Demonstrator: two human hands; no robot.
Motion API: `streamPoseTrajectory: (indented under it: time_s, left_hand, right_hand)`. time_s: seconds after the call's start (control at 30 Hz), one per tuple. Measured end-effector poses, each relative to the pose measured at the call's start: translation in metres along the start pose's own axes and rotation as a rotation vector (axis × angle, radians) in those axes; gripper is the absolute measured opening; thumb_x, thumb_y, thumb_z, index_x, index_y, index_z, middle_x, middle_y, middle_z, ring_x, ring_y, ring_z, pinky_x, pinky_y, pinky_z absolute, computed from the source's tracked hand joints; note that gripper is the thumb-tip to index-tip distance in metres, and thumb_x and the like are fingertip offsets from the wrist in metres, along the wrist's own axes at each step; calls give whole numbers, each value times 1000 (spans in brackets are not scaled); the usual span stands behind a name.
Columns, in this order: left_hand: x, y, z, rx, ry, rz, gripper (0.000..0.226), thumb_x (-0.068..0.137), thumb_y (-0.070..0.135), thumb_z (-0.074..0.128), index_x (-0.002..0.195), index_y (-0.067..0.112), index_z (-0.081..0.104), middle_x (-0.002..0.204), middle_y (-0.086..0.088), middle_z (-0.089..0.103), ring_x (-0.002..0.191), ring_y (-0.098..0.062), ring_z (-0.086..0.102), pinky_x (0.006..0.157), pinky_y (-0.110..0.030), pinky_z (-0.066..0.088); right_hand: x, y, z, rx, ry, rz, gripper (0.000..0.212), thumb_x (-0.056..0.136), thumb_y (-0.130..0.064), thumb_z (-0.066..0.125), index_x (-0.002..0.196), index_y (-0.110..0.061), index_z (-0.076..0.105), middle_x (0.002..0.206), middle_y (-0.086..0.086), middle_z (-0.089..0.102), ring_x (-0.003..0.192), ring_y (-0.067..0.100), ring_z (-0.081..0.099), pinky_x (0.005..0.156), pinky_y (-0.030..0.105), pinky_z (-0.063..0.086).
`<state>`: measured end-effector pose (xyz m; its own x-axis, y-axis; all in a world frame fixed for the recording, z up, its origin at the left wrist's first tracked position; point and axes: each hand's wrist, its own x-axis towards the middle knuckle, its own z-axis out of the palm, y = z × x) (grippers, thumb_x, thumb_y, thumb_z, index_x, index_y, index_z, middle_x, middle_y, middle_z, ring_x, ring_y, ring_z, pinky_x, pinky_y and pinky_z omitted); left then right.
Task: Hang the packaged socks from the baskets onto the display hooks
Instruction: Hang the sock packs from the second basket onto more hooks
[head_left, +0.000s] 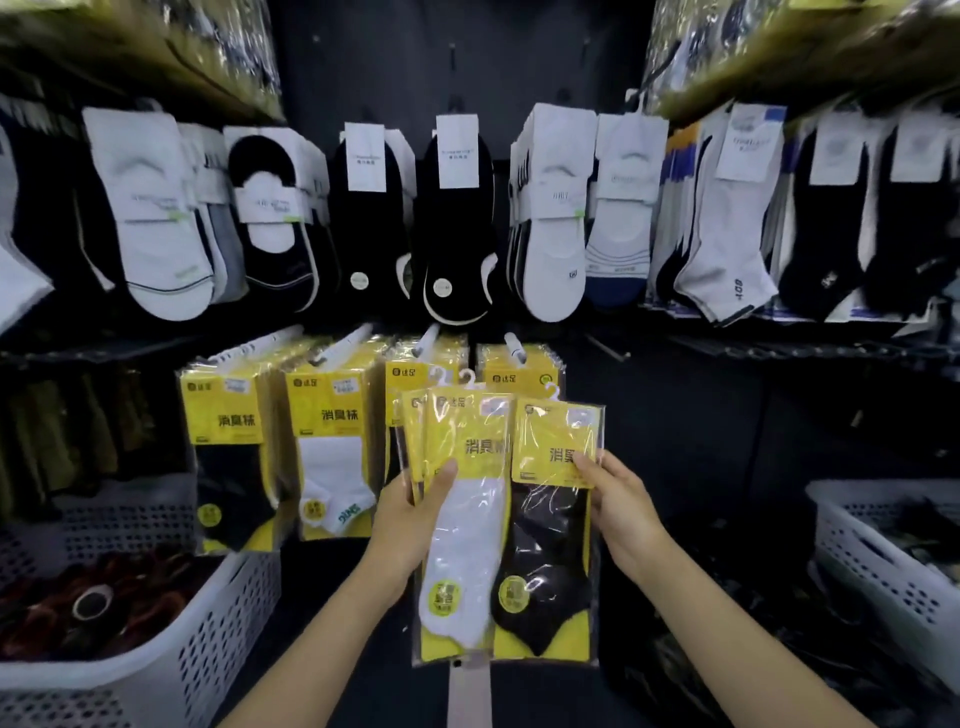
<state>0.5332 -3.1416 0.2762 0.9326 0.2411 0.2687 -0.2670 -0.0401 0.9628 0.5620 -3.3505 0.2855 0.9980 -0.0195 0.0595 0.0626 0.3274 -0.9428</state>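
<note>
My left hand (410, 512) grips a small stack of yellow sock packs, with a white-sock pack (462, 525) in front and its thumb across the plastic. My right hand (618, 512) pinches a black-sock pack (550, 525) by its right edge, beside the white one. Both are held up in front of the lower row of display hooks (514, 347), where more yellow packs (332, 447) hang. White plastic hangers stick up from the held packs.
Loose socks on cards hang in a row above (457, 218). A white perforated basket (218, 613) with dark goods stands at lower left, another basket (883, 551) at right. Bare hooks (608, 349) jut out right of the yellow packs.
</note>
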Motion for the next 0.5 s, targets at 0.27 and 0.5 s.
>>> streamPoseTrajectory:
  time_s: [0.27, 0.5]
  left_hand:
    - [35, 10, -35, 14, 159, 93, 13, 83, 46, 61, 85, 34, 65, 72, 12, 66, 71, -4, 60, 63, -20, 46]
    - [41, 12, -41, -36, 166, 97, 15, 87, 38, 61, 95, 27, 68, 85, 6, 74, 82, -8, 68, 64, -22, 48]
  right_hand:
    - [52, -21, 13, -191, 92, -133, 16, 96, -14, 54, 107, -9, 65, 104, 6, 71, 100, 21, 66, 94, 38, 51]
    - [91, -3, 33, -265, 78, -151, 15, 93, -14, 58, 106, -9, 64, 96, 3, 70, 84, 9, 66, 63, 14, 49]
